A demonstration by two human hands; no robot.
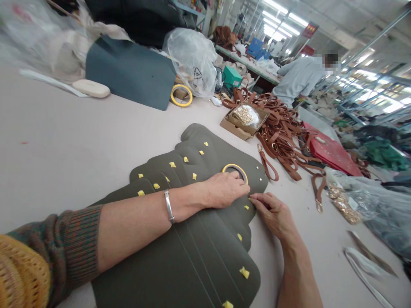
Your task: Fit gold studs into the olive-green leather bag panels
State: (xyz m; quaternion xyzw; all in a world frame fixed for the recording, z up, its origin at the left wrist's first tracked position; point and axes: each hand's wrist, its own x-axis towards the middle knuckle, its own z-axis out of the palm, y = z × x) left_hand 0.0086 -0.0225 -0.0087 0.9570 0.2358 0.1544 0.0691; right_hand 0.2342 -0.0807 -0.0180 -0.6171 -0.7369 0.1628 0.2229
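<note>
Dark olive leather-like panels point(160, 261) lie overlapped in a fanned stack, dotted with small yellow tape pieces point(244, 272). My left hand point(226, 188) reaches across them, its fingers curled over the near side of a roll of yellow tape point(231, 166). At the stack's right edge, my right hand point(272, 211) pinches a tiny bit of yellow tape between thumb and forefinger, against a panel. Two small metal studs point(260, 179) show on the topmost panel, just beyond the hands. Part of the roll is hidden behind my left fingers.
Brown straps with metal clasps point(282, 137) are heaped at the back right, beside a cardboard box point(239, 128) of gold hardware. Another tape roll point(181, 95) and a dark blue-grey sheet point(128, 70) lie farther back. Bagged gold fittings point(345, 203) sit right. A person point(298, 75) stands beyond.
</note>
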